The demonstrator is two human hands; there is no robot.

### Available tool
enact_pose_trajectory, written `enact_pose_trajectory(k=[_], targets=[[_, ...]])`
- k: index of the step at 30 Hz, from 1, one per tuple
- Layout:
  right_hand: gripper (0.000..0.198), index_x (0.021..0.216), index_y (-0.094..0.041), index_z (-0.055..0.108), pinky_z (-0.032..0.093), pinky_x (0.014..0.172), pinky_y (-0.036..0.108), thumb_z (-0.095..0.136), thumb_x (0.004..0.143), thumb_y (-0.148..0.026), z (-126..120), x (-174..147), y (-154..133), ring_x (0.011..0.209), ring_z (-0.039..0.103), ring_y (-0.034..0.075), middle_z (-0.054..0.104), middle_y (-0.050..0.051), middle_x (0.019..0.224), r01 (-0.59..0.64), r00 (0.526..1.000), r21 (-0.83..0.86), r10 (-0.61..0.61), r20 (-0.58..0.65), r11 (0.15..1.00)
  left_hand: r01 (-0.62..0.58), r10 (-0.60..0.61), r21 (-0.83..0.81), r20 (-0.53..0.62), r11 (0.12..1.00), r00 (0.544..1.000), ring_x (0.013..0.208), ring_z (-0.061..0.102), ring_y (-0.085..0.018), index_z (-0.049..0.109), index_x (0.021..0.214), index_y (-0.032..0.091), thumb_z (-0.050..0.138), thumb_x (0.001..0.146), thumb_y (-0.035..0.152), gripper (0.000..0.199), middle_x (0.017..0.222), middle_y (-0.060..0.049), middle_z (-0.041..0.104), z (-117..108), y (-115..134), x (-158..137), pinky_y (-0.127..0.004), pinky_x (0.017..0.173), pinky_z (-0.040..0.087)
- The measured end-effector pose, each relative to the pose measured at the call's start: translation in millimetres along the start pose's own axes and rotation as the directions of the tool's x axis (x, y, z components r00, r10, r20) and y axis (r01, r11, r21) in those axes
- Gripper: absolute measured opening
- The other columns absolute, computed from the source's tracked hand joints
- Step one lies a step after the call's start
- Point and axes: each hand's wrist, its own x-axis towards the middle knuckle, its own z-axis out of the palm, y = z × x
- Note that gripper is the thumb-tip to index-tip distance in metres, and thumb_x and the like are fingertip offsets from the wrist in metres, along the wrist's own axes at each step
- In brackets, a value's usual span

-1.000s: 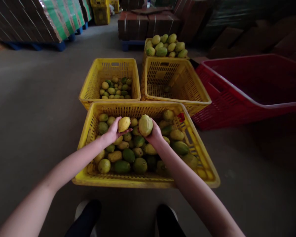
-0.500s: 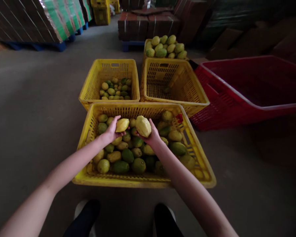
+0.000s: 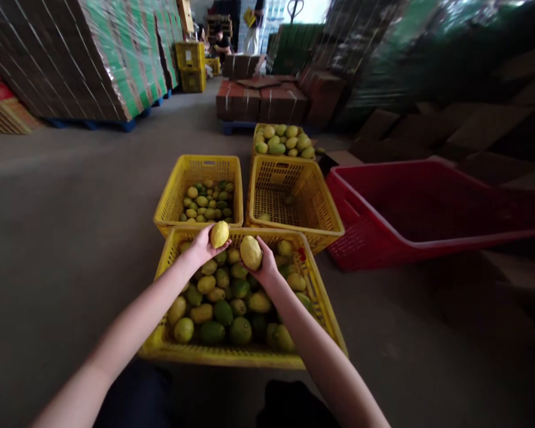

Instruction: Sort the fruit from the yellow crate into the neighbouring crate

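Note:
My left hand [image 3: 208,244] holds a small yellow lemon [image 3: 219,235] on its palm, just above the far rim of the front yellow crate [image 3: 196,358]. In my right hand [image 3: 265,261] is a larger, paler, bumpy lemon [image 3: 251,252], with the fingers curled beneath it. Both hands hover over the front crate, which holds many yellow and green lemons [image 3: 223,311]. My right forearm covers part of the fruit on that side.
Behind stand a left crate [image 3: 160,205] of smaller lemons and a right crate [image 3: 318,205] with a couple of fruits inside. Farther back is a heaped crate of lemons [image 3: 276,148]. A red bin [image 3: 352,238] stands at right; stacked cartons [image 3: 238,101] and people [image 3: 223,44] are beyond.
The view has tilted up, showing more of the background. My left hand has moved toward the far rim and turned its lemon more upright; my right hand still holds the larger one.

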Motion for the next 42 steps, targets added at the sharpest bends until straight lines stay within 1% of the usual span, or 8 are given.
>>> enact_pose_trajectory(k=[3, 7, 12, 16, 25, 32, 38, 42], targets=[[0.034, 0.081, -0.018, 0.065, 0.054, 0.045, 0.029, 0.045, 0.095, -0.042, 32.1, -19.7, -27.0, 0.05, 0.066, 0.019, 0.07, 0.006, 0.062, -0.045, 0.997, -0.002, 0.045, -0.061, 0.999, -0.037, 0.036, -0.061, -0.014, 0.997, 0.999, 0.048, 0.064, -0.016, 0.066, 0.107, 0.01, 0.047, 0.098, 0.03, 0.029, 0.063, -0.005, 0.068, 13.4, 5.3, -13.0, -0.023, 0.043, 0.055], [0.036, 0.08, -0.019, 0.064, 0.052, 0.044, 0.028, 0.041, 0.096, -0.042, 49.8, -40.9, -29.3, 0.05, 0.064, 0.019, 0.067, 0.004, 0.058, 0.004, 0.993, 0.013, -0.002, -0.116, 1.0, -0.065, 0.055, -0.127, -0.082, 0.99, 0.995, 0.05, 0.065, -0.014, 0.067, 0.098, 0.012, 0.044, 0.1, 0.029, 0.029, 0.065, -0.006, 0.07, -1.0, -15.8, -24.0, -0.021, 0.046, 0.054], [0.025, 0.075, -0.021, 0.063, 0.055, 0.048, 0.028, 0.055, 0.09, -0.039, 41.2, -57.7, 1.7, 0.047, 0.061, 0.016, 0.065, 0.0, 0.056, 0.042, 0.976, 0.034, -0.033, -0.216, 0.999, -0.025, -0.007, -0.166, -0.19, 0.986, 0.982, 0.054, 0.068, -0.015, 0.065, 0.094, 0.014, 0.042, 0.1, 0.022, 0.025, 0.068, -0.007, 0.071, -29.5, -45.5, -36.5, -0.022, 0.052, 0.057], [0.024, 0.076, -0.02, 0.064, 0.052, 0.044, 0.027, 0.057, 0.089, -0.039, 40.3, -68.0, 13.9, 0.045, 0.061, 0.016, 0.065, 0.001, 0.055, -0.073, 0.961, 0.069, 0.089, -0.263, 0.995, -0.032, -0.007, -0.2, -0.193, 0.979, 0.981, 0.055, 0.068, -0.016, 0.065, 0.101, 0.014, 0.048, 0.097, 0.025, 0.021, 0.07, -0.006, 0.072, -26.8, -38.4, -51.1, -0.023, 0.051, 0.058], [0.024, 0.078, -0.021, 0.066, 0.056, 0.049, 0.032, 0.056, 0.09, -0.039, 36.7, -60.8, 30.5, 0.052, 0.065, 0.019, 0.07, 0.002, 0.062, -0.033, 0.975, 0.057, 0.045, -0.216, 0.998, -0.026, -0.055, -0.412, -0.181, 0.911, 0.982, 0.054, 0.064, -0.015, 0.062, 0.093, 0.015, 0.041, 0.097, 0.025, 0.024, 0.07, -0.006, 0.068, -30.6, -30.0, -69.4, -0.023, 0.046, 0.055], [0.022, 0.078, -0.021, 0.064, 0.053, 0.044, 0.028, 0.056, 0.089, -0.038, 40.4, -59.7, 32.9, 0.05, 0.062, 0.016, 0.066, 0.0, 0.059, 0.006, 0.952, 0.1, 0.025, -0.306, 0.995, -0.003, -0.062, -0.264, -0.238, 0.965, 0.969, 0.053, 0.064, -0.016, 0.061, 0.086, 0.016, 0.054, 0.093, 0.025, 0.013, 0.066, -0.002, 0.066, -23.9, -37.6, -59.1, -0.029, 0.048, 0.057], [0.016, 0.079, -0.022, 0.064, 0.056, 0.046, 0.03, 0.062, 0.084, -0.037, 20.7, -55.5, 23.4, 0.05, 0.064, 0.018, 0.068, 0.0, 0.06, 0.003, 0.961, 0.018, 0.002, -0.276, 1.0, 0.14, -0.193, -0.284, -0.17, 0.949, 0.966, 0.059, 0.067, -0.017, 0.063, 0.096, 0.014, 0.045, 0.1, 0.03, 0.023, 0.073, -0.008, 0.07, -33.5, -44.4, -53.3, -0.027, 0.05, 0.058], [0.014, 0.078, -0.022, 0.065, 0.056, 0.048, 0.028, 0.059, 0.085, -0.031, 24.0, -44.4, 20.0, 0.051, 0.065, 0.018, 0.065, -0.002, 0.054, 0.02, 0.949, -0.038, -0.031, -0.313, 0.999, 0.094, -0.142, -0.236, -0.195, 0.967, 0.97, 0.06, 0.067, -0.016, 0.064, 0.1, 0.014, 0.044, 0.102, 0.03, 0.025, 0.076, -0.008, 0.071, -40.8, -48.6, -41.9, -0.026, 0.053, 0.059]])
